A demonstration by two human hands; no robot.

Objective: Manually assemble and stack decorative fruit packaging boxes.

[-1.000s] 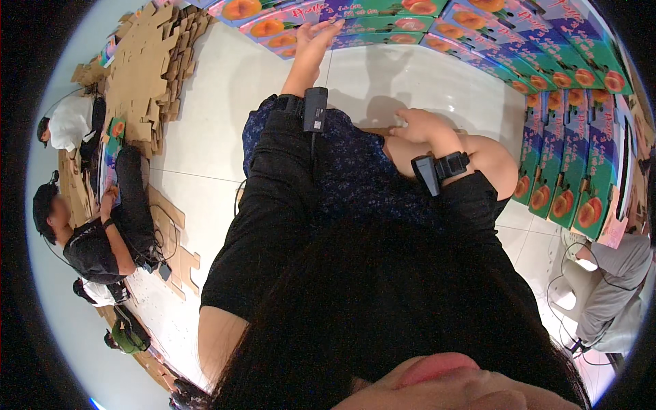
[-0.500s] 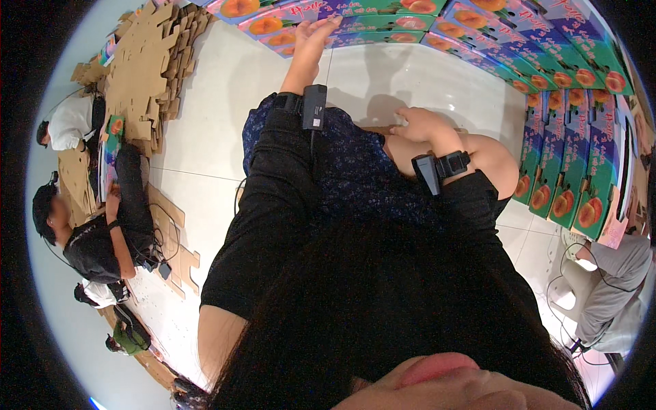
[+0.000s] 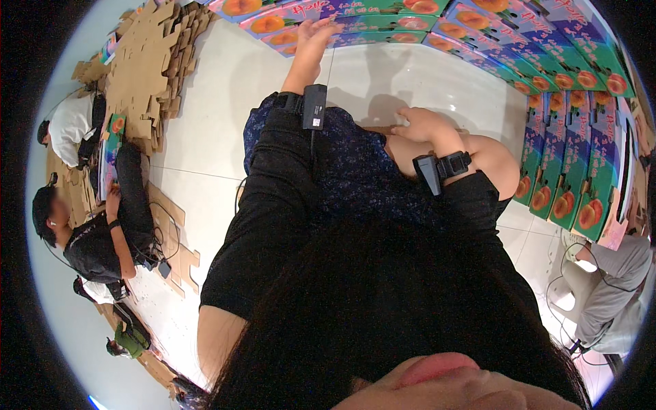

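Note:
My left hand [image 3: 313, 49] is stretched forward, fingers apart, in front of the lower row of printed fruit cartons [image 3: 369, 35]. Whether its fingertips touch the carton faces I cannot tell; nothing shows in its grasp. Close to my bent knee [image 3: 495, 160], my right hand [image 3: 425, 128] hangs with loosely spread fingers and holds nothing. Each wrist carries a strapped black device, one on the left [image 3: 314, 107] and one on the right [image 3: 429, 174]. The cartons are purple, blue and green with orange fruit pictures.
More stacked cartons [image 3: 562, 160] stand at my right. Flattened brown cardboard [image 3: 140, 78] is piled at the far left. A seated person in black [image 3: 96, 239] handles a carton there, with others around. At the right, a person in grey trousers [image 3: 615, 287] sits near black cables.
The fingers of my left hand have dipped slightly in front of the cartons. My right hand stays where it was. A person in white at the far left has shifted a little.

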